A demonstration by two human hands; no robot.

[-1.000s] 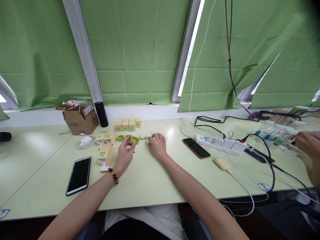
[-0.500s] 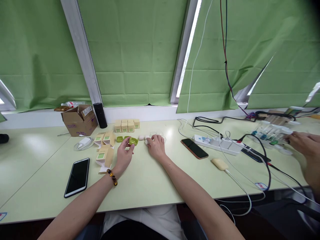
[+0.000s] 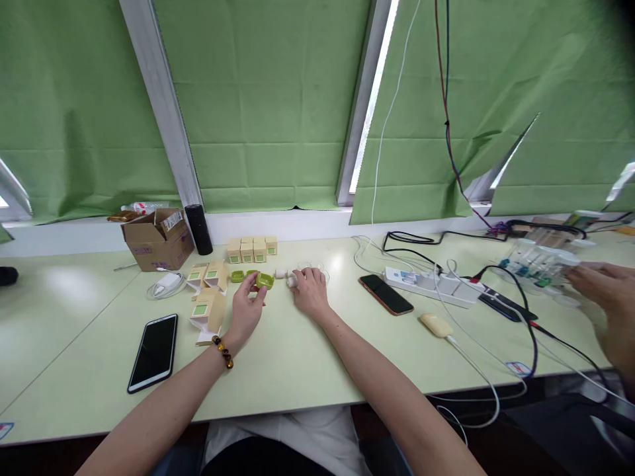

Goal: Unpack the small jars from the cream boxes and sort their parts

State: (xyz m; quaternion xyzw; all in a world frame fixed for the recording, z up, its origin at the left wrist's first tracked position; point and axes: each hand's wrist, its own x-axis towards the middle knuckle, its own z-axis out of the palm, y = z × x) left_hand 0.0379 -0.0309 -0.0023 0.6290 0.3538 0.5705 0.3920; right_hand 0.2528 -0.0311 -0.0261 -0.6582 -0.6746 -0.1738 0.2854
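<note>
My left hand point(image 3: 248, 301) pinches a small green open container point(image 3: 264, 281) between thumb and fingers, just above the table. Another small green container point(image 3: 237, 276) lies beyond those fingers, to the left. My right hand point(image 3: 311, 291) is low over the table, its fingers curled round a small white piece point(image 3: 292, 281) that shows beside the thumb. A second small white piece point(image 3: 280, 273) lies between the two hands. Clear, thin-rimmed items point(image 3: 323, 268) lie partly hidden behind my right fingers.
Small tan boxes point(image 3: 253, 251) stand at the back, with opened ones point(image 3: 208, 311) at left. Phones point(image 3: 153, 350) point(image 3: 385, 295), a power strip point(image 3: 431, 285), cables and a carton point(image 3: 157, 241) surround the hands. Another person's hand point(image 3: 602, 291) holds clear containers point(image 3: 538, 264) at right.
My right hand has shifted very slightly, and the white piece by its thumb has moved a little nearer to me. My left hand keeps the green container in place.
</note>
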